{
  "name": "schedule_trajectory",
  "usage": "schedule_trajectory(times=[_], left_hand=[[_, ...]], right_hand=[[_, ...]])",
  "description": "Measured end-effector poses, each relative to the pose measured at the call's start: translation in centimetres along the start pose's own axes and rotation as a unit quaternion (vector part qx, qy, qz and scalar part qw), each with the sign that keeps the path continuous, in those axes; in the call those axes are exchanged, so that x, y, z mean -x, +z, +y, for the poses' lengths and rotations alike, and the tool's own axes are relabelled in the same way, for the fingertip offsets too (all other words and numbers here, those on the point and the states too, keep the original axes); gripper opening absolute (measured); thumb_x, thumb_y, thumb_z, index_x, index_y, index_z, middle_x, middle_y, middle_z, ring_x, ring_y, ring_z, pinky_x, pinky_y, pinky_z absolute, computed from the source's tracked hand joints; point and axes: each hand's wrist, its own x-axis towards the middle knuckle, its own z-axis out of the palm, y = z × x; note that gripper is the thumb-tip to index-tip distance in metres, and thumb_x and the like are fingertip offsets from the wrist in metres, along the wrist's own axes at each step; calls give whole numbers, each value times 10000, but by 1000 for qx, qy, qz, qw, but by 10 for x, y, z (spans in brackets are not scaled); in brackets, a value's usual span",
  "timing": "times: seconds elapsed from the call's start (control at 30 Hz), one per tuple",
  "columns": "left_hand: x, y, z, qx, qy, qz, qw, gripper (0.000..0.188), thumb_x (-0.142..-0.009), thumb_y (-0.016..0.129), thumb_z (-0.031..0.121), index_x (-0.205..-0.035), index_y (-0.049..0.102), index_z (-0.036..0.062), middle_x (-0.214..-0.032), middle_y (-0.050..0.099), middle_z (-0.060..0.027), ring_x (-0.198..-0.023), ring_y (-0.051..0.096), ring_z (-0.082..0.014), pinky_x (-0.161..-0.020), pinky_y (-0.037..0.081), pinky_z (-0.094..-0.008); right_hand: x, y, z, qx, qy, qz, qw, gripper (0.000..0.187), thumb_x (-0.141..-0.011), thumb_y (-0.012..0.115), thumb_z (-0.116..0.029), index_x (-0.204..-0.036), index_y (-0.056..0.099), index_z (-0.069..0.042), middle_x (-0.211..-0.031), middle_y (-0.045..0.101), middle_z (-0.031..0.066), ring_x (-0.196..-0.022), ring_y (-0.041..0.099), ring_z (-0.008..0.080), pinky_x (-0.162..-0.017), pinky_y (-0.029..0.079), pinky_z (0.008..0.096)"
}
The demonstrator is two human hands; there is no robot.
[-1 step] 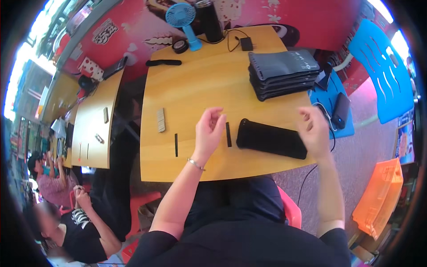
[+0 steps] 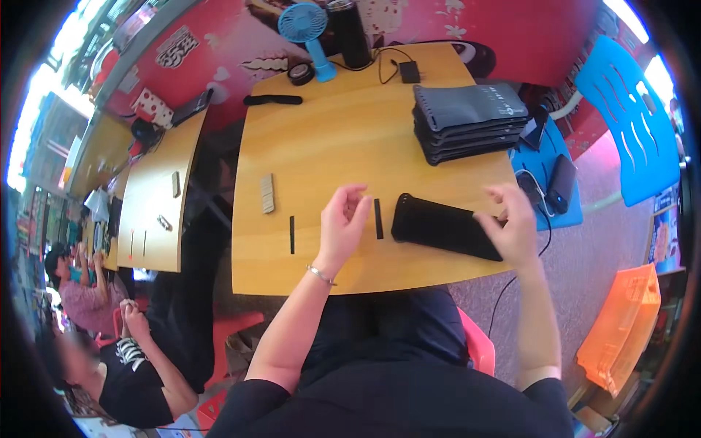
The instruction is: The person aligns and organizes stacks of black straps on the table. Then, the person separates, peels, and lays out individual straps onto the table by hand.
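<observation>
A flat black fabric pouch (image 2: 445, 228) lies near the front right edge of the wooden table. Over its right end hovers my right hand (image 2: 513, 228), thumb and fingers apart, nothing visible in it. My left hand (image 2: 345, 223) is above the table left of the pouch, fingers loosely curled with a gap to the thumb, and I see nothing held. Between that hand and the pouch lies a thin black strip (image 2: 378, 219). A second black strip (image 2: 292, 235) rests farther left. Beyond it sits a row of small greyish blocks (image 2: 267, 193).
A stack of dark grey printed packages (image 2: 471, 124) stands at the table's back right. Along the back are a blue fan (image 2: 304, 25), a black bottle (image 2: 349, 36) and a charger (image 2: 409, 71). A blue chair (image 2: 558, 179) adjoins the right side. Another person (image 2: 139, 372) sits at left.
My right hand has shifted slightly left, farther over the pouch's end. The left hand stays nearly in place. The whole view has moved a little.
</observation>
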Motion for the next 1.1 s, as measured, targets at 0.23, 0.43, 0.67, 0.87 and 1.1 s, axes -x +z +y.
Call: schedule_trajectory(times=[0.23,0.43,0.67,0.87,1.1], left_hand=[[57,-35,-10,-121,65,-14,990,137,-836,664,63,-961,632,18,-794,592,-46,-649,561,-100,-571,463,-219],[61,-41,-5,-143,103,-66,982,386,-775,745,144,-1107,588,28,-864,612,-47,-720,586,-117,-651,476,-233],[67,-38,2,-257,209,-104,938,651,-630,826,366,-1127,563,38,-1015,597,-111,-919,579,-253,-815,472,-350],[67,-35,-1,-330,273,-107,897,507,-655,786,351,-984,593,18,-969,571,-127,-949,544,-318,-848,459,-392],[63,-40,-2,-316,228,-116,914,246,-732,741,214,-871,631,43,-891,588,-89,-875,566,-281,-777,474,-364]], right_hand=[[31,29,-15,169,-49,-123,977,700,-655,773,-373,-1256,533,-107,-1264,509,108,-1185,465,317,-998,342,438],[36,34,-41,83,5,-159,984,668,-668,780,-342,-1241,542,-93,-1201,552,127,-1169,480,324,-1000,362,429],[49,55,-64,55,-18,-127,990,647,-675,785,-310,-1236,549,-90,-1182,553,132,-1166,480,325,-1009,367,436],[56,47,-65,72,-45,-160,983,727,-648,796,-339,-1266,511,-83,-1225,518,160,-1183,460,347,-1023,341,445],[60,26,-61,155,-69,-213,962,783,-582,800,-205,-1298,491,-148,-1238,488,109,-1181,452,313,-1007,363,431]])
